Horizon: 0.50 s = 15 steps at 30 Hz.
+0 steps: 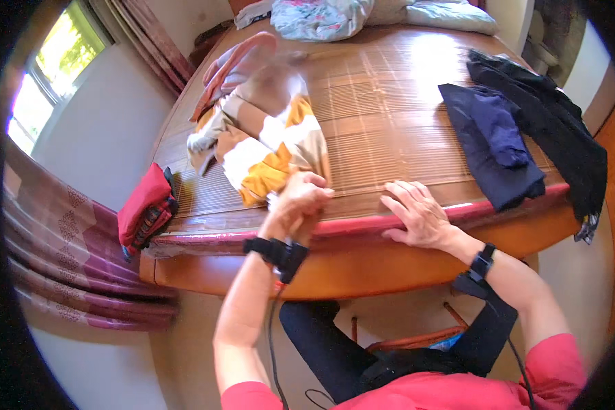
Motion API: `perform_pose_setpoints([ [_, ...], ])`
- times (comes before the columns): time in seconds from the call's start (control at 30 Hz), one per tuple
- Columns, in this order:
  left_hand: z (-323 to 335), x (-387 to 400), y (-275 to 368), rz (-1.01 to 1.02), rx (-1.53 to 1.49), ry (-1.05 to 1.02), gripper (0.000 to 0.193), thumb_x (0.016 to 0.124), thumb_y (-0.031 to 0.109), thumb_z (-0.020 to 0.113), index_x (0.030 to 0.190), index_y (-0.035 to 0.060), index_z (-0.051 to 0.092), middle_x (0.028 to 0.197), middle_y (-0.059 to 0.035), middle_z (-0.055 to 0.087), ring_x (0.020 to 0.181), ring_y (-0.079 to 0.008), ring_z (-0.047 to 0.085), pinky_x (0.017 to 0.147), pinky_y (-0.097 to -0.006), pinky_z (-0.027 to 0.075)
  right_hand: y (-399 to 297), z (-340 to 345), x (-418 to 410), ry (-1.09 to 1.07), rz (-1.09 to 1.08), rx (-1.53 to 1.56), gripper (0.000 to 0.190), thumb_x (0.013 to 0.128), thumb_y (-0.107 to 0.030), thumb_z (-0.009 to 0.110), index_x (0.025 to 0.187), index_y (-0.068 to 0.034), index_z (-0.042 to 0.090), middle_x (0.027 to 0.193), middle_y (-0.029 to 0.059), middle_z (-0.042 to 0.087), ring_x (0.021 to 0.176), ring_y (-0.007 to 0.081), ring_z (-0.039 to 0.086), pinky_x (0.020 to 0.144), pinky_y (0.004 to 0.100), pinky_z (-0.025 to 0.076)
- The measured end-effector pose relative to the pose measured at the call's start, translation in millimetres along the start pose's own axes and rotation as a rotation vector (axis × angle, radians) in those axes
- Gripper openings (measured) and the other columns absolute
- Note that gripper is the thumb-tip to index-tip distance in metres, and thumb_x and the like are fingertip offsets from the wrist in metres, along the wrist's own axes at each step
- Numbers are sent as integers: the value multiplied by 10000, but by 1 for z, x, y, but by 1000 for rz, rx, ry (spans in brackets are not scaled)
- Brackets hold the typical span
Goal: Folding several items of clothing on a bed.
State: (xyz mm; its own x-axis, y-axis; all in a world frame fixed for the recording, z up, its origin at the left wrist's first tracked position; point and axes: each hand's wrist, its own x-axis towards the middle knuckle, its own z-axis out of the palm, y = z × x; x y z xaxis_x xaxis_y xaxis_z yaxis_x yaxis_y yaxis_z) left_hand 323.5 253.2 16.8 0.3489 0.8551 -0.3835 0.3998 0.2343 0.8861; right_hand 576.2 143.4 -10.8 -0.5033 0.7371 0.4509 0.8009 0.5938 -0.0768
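Observation:
A garment (259, 146) striped in brown, white, mustard and beige lies spread and rumpled on the bed's slatted bamboo mat (359, 128). At its near edge, my left hand (303, 197) has its fingers closed on the fabric; the upper part of the garment is blurred. My right hand (416, 212) rests palm down with fingers apart on the mat's front edge, by the pink mattress rim (359, 225), and holds nothing. A pink and grey cloth (225, 72) lies just beyond the striped garment.
A folded red and patterned stack (146, 205) sits at the left front corner. Folded navy clothes (497, 138) and black trousers (548, 113) lie on the right, the trousers hanging over the edge. Floral bedding (323, 18) is at the back. A cable (271, 338) trails from my left wrist.

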Motion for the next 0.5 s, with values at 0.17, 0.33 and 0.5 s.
perform_pose_setpoints([
  [0.17, 106, -38, 7, -19, -418, -157, 245, 772, 79, 667, 975, 26, 540, 681, 19, 545, 493, -46, 458, 410, -184, 348, 4, 7, -5, 154, 147, 269, 614, 712, -388, 673, 1156, -16, 467, 1163, 198, 489, 1101, 326, 460, 958, 411, 340],
  [0.33, 145, -70, 7, 107, -511, -141, 235, 827, 75, 609, 1047, 13, 554, 796, -17, 613, 561, -46, 523, 475, -166, 405, -21, -6, -45, 120, 402, 871, 602, 775, -219, 631, 1262, 26, 374, 1228, 207, 470, 1152, 289, 446, 996, 359, 329],
  [0.5, 176, -108, 4, 108, -652, -202, 217, 833, 42, 586, 1044, 10, 552, 896, -62, 624, 573, -55, 547, 435, -178, 418, -55, -39, -70, 151, 635, 1240, 500, 815, -180, 608, 1229, 17, 407, 1147, 105, 503, 1050, 147, 469, 918, 282, 386],
])
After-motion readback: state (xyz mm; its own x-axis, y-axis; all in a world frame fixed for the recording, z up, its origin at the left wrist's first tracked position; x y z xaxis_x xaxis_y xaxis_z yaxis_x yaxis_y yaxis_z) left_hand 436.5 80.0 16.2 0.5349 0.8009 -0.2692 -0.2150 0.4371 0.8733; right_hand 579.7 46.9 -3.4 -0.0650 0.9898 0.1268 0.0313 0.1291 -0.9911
